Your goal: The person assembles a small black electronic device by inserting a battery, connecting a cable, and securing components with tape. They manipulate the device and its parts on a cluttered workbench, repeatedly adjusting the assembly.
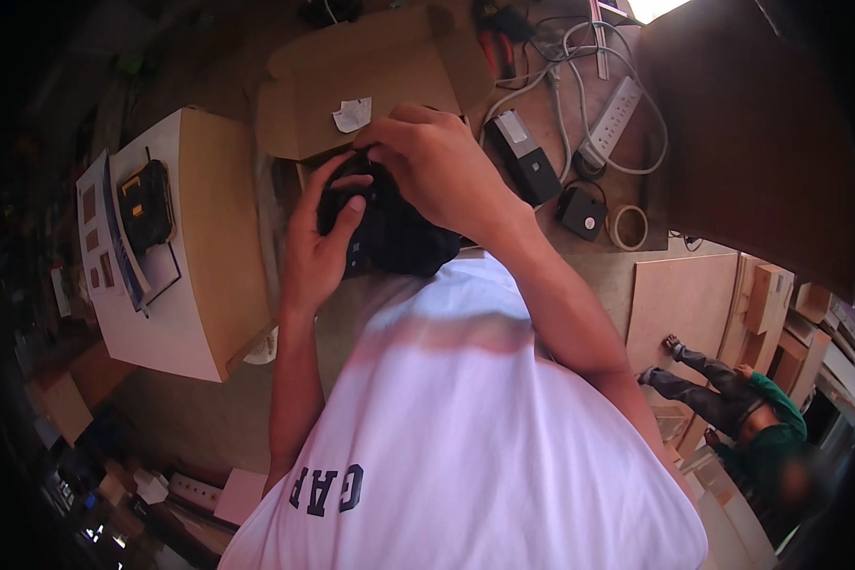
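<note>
Overall: dim indoor light, brownish cast
Top right: blown-out bright patch, glare
Dark panel: deep shadow, flat
White shirt: brightest large area, pinkish-violet tint, soft fold shadows
Black object: underexposed, detail sinks into black
White board face: pale, catches light, readable
Counter: dull mid-dark, soft detail
Left side: murky, clutter hard to make out
Lower left: tiny bright glints
Person at lower right: head blurred out
Rim: black vignette, fisheye bend, smeared edges
</note>
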Demonstrator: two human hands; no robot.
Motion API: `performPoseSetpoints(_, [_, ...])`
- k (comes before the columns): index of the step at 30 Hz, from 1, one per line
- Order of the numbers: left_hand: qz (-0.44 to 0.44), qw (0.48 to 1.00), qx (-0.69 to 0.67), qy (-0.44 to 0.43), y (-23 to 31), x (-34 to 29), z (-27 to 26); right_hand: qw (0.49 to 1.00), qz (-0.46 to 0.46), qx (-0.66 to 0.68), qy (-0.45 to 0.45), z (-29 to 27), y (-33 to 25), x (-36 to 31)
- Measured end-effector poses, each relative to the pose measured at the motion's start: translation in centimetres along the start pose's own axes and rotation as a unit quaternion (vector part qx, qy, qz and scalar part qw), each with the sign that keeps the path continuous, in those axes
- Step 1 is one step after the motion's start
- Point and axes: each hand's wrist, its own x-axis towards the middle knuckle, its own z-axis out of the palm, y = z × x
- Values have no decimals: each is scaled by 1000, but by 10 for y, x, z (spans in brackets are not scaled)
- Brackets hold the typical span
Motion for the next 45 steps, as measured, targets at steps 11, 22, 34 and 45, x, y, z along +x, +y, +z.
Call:
performPoseSetpoints(11, [-52,990,-110,76,-13,2,-14,968,93,223,74,1,2,-27])
performPoseSetpoints(22, [377,921,-20,-91,91,-3,-90,947,-126,267,-126,-65,11,51])
performPoseSetpoints(34, [429,896,39,105,150,-73,-163,819,-38,226,-525,-134,-16,98])
performPoseSetpoints(45, [287,928,6,237,157,-118,-149,987,-56,119,-88,-117,41,66])
